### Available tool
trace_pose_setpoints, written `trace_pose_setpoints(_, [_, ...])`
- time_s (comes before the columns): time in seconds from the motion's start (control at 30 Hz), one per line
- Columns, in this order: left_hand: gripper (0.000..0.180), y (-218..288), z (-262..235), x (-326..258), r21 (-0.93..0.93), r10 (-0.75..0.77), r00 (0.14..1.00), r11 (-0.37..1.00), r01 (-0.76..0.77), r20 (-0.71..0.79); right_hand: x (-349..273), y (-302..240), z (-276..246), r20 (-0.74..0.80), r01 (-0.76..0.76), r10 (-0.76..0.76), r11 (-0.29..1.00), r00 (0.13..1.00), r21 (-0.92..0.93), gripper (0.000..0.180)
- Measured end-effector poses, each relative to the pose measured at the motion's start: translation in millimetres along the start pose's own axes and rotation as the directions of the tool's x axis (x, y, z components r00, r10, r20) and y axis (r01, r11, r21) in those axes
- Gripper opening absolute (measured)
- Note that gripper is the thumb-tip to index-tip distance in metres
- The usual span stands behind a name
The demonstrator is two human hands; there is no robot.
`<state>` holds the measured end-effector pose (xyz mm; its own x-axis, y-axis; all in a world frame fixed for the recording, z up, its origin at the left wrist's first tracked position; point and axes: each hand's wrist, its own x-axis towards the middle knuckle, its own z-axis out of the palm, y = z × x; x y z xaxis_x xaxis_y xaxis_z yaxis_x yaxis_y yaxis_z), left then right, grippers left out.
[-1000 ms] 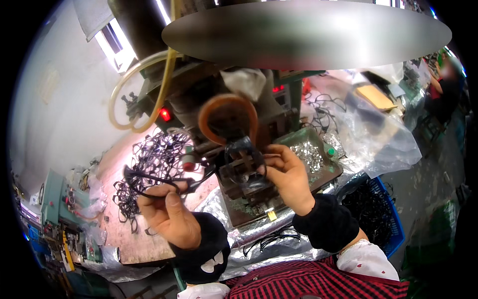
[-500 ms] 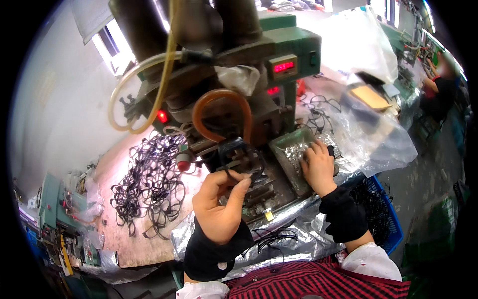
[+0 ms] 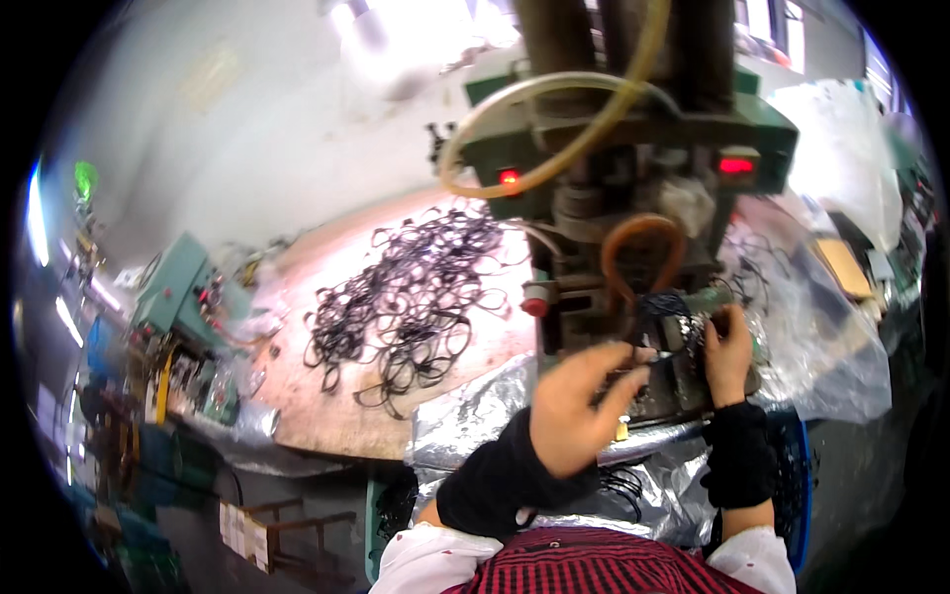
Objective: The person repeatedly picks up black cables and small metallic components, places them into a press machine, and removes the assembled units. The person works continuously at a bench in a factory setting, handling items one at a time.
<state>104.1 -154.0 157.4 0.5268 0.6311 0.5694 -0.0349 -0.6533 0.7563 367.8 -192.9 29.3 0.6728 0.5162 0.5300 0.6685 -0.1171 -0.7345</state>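
My left hand [image 3: 577,406] reaches to the dark fixture [image 3: 665,342] at the front of the green press machine [image 3: 633,148], fingertips pinching a thin black cable piece there. On the fixture's right side my right hand [image 3: 729,351] presses down with curled fingers, touching the black part on it. Both wrists wear black sleeves. Whether the right hand grips anything is hidden by the blur and by its own fingers.
A large heap of black cable loops [image 3: 416,297] lies on the worn wooden bench [image 3: 327,396] to the left. Crinkled silver plastic sheet [image 3: 475,416] covers the bench front. A blue crate [image 3: 797,495] stands lower right; a small green machine [image 3: 178,297] stands far left.
The view has swung left, so the machine now sits right of centre. My left hand moved from the cable pile to the fixture; my right hand came back from the tray to the fixture.
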Motion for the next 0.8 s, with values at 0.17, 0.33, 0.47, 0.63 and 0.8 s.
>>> trace_pose_setpoints(0.17, [0.026, 2.3, -52.4, -47.1, 0.347, 0.136, 0.969, 0.936, -0.057, -0.208, -17.9, 8.1, -13.7, -0.005, -0.010, 0.010, 1.000, 1.000, -0.026, 0.018])
trace_pose_setpoints(0.33, [0.029, -42.0, -126.4, -7.1, 0.720, 0.237, 0.931, 0.693, 0.038, -0.278, -12.4, -6.4, -15.4, 0.019, 0.064, -0.063, 0.997, 0.998, -0.035, 0.014])
trace_pose_setpoints(0.47, [0.028, -142.1, -164.9, -4.5, 0.945, -0.107, 0.989, 0.321, -0.064, 0.103, -8.8, -36.9, -1.9, 0.081, -0.025, 0.019, 0.998, 0.997, 0.066, 0.015])
trace_pose_setpoints(0.63, [0.025, -236.1, -196.3, -22.2, 0.924, -0.163, 0.983, 0.381, -0.021, 0.090, -23.6, -21.8, -11.3, 0.012, 0.073, -0.072, 0.995, 0.997, -0.071, 0.016])
trace_pose_setpoints(0.8, [0.014, -207.6, -221.1, -17.5, 0.691, 0.221, 0.906, 0.716, 0.101, -0.361, -57.7, 7.0, -64.1, -0.103, -0.121, 0.125, 0.991, 0.987, 0.048, 0.015])
